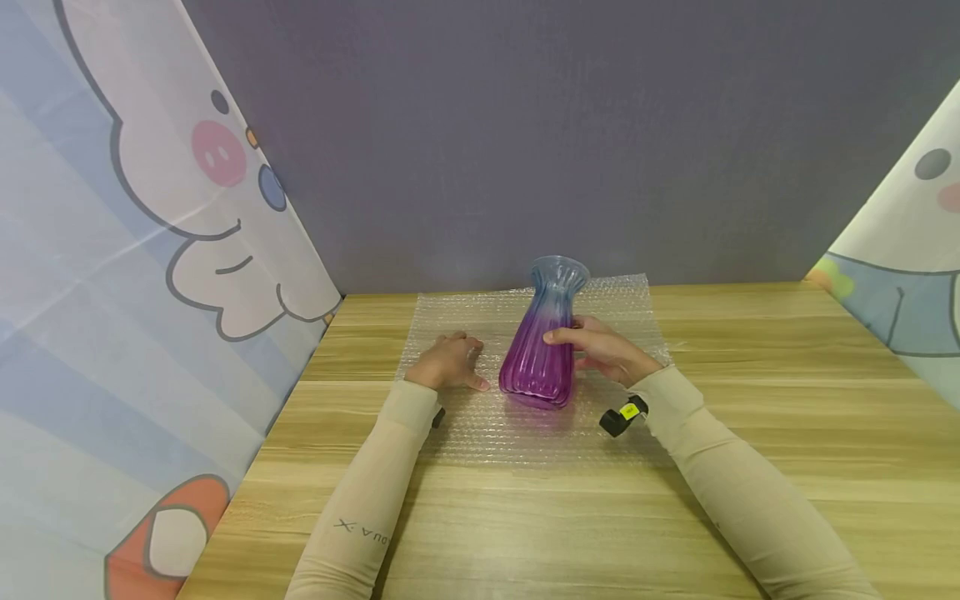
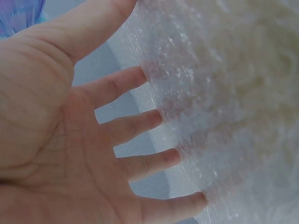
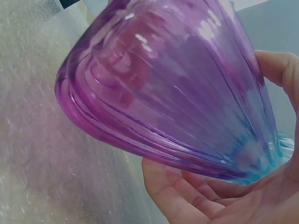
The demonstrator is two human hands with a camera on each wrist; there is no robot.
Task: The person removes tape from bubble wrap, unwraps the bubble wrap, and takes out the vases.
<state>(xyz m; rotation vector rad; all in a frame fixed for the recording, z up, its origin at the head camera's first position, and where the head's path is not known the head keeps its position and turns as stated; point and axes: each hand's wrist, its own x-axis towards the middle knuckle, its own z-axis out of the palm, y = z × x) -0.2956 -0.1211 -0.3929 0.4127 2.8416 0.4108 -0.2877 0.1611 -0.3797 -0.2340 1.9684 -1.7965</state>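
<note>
A ribbed glass vase (image 1: 542, 342), purple at its base and fading to blue at the flared rim, is tilted over a sheet of bubble wrap (image 1: 480, 429). My right hand (image 1: 606, 346) grips it from the right side, thumb across the front and fingers behind. The right wrist view shows the vase (image 3: 163, 88) close up, with fingers (image 3: 163, 186) curled under its narrowing body. My left hand (image 1: 448, 362) rests on the wrap to the left of the vase. In the left wrist view its fingers (image 2: 135, 126) are spread, fingertips touching the bubble wrap (image 2: 233, 112).
The bubble wrap lies on a wood-grain table (image 1: 510, 525), reaching back to a grey wall panel (image 1: 525, 150). Cartoon-printed sheets hang at the left (image 1: 112, 275) and right. Black wrist devices sit at both cuffs.
</note>
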